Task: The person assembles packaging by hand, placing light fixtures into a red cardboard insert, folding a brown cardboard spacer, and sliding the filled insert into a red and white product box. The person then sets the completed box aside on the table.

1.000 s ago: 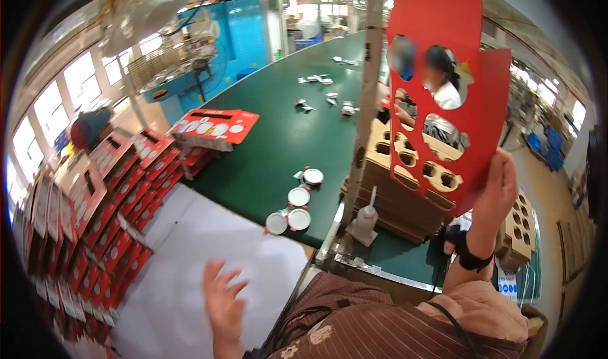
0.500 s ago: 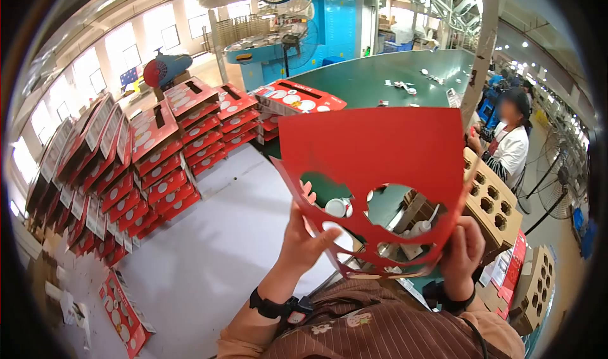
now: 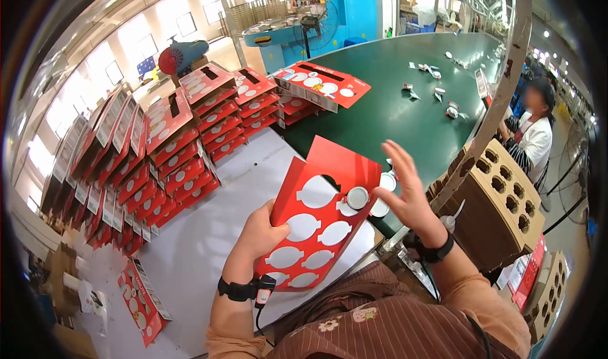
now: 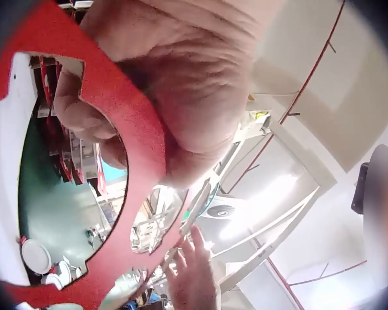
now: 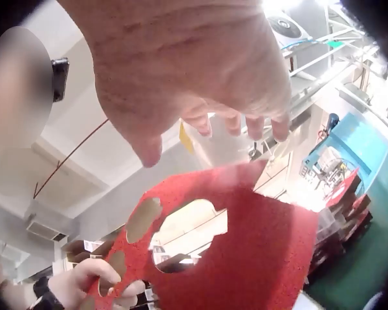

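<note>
A red card sleeve with rows of round cut-outs (image 3: 324,211) is held tilted over the white table. My left hand (image 3: 261,232) grips its left edge; in the left wrist view its curled fingers show through a cut-out of the red card (image 4: 139,132). Just off the sleeve's right edge my right hand (image 3: 408,197) is raised with fingers spread, touching nothing. The right wrist view shows this hand (image 5: 194,77) above the red card (image 5: 246,252). Round white-lidded pieces (image 3: 387,181) lie on the green belt behind the sleeve; one lid (image 3: 358,198) shows at a cut-out.
Stacked red sleeves (image 3: 171,162) fill the left of the white table (image 3: 209,232), and one lies flat near its front (image 3: 140,303). Brown trays with holes (image 3: 506,194) stand at the right beside a metal post (image 3: 500,99). A person (image 3: 535,128) is beyond them.
My right hand has let go of the sleeve and spread its fingers. The sleeve has come down leftward and turned, held by my left hand alone, and the head view has shifted.
</note>
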A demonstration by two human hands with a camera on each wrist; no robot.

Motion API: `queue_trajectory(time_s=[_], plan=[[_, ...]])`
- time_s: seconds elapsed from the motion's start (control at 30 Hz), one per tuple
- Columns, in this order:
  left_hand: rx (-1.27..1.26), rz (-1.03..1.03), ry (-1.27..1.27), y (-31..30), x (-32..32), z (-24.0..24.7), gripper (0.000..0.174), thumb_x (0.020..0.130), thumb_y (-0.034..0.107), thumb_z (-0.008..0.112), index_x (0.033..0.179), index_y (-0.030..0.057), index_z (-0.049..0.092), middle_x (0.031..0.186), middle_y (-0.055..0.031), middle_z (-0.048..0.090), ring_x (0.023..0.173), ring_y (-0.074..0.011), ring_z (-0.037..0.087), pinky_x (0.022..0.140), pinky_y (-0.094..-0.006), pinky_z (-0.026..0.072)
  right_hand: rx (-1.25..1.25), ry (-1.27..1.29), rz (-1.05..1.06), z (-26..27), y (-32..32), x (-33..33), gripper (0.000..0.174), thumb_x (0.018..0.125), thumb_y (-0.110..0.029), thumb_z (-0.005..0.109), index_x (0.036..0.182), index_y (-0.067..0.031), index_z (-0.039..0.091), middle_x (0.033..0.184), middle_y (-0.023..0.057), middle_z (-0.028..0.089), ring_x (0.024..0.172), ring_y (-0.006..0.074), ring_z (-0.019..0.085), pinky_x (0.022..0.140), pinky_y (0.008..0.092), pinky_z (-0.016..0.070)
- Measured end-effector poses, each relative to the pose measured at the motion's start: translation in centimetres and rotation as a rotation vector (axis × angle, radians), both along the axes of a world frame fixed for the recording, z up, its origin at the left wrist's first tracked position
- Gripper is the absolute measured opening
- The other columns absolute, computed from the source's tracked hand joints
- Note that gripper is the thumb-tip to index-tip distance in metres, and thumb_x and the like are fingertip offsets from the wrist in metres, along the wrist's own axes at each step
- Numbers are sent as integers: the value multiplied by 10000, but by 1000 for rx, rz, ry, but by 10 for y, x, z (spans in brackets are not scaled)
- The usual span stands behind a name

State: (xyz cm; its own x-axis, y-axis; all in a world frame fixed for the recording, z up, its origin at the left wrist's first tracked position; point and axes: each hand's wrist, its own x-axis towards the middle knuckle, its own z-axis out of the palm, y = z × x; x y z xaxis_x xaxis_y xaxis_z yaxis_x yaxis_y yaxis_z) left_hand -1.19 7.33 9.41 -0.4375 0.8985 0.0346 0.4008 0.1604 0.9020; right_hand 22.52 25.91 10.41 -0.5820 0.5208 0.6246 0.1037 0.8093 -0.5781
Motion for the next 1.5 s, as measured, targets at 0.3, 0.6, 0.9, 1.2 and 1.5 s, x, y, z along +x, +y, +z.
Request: queue_trajectory(time_s=[0.3, 0.6, 0.9, 1.2, 1.5], plan=[[-163, -67, 21, 0, -18, -31, 668, 732, 90, 614, 1355, -4, 390, 1189, -158, 553, 1058, -230, 543, 918, -317, 423, -459, -340, 450, -49, -4, -33, 485, 908, -362, 574, 1271, -47, 510, 904, 134, 663, 819, 248, 647, 747, 335, 501], [158, -102, 446, 14, 0, -15, 812, 738, 175, 726, 1412, 29, 296, 1351, -225, 411, 1253, -348, 407, 1035, -402, 339, -569, -395, 573, -79, -18, -59, 485, 906, -403, 562, 1289, -110, 514, 865, 169, 660, 766, 253, 653, 693, 358, 503], [11, 139, -110, 13, -41, -56, 320, 849, 6, 547, 1152, 72, 463, 986, -89, 590, 853, -153, 614, 725, -294, 498, -592, -72, 219, -131, -22, -59, 684, 842, -390, 639, 1365, -34, 380, 1358, 235, 400, 1239, 332, 431, 1005, 406, 380], [-206, 97, -295, 36, -34, -85, 264, 903, 88, 513, 1161, 117, 463, 1002, -80, 580, 845, -170, 634, 692, -316, 515, -1293, 35, 304, -154, -22, -66, 484, 892, -289, 612, 1247, 17, 492, 1111, 78, 583, 1015, 153, 552, 874, 293, 458], [-240, 33, 251, 58, -94, -198, 682, 769, 176, 655, 1366, 12, 367, 1259, -244, 500, 1195, -362, 474, 1003, -413, 383, 309, -873, -146, -198, 111, -91, 238, 696, -194, 621, 909, -97, 662, 865, 113, 642, 928, 272, 577, 759, 374, 450]])
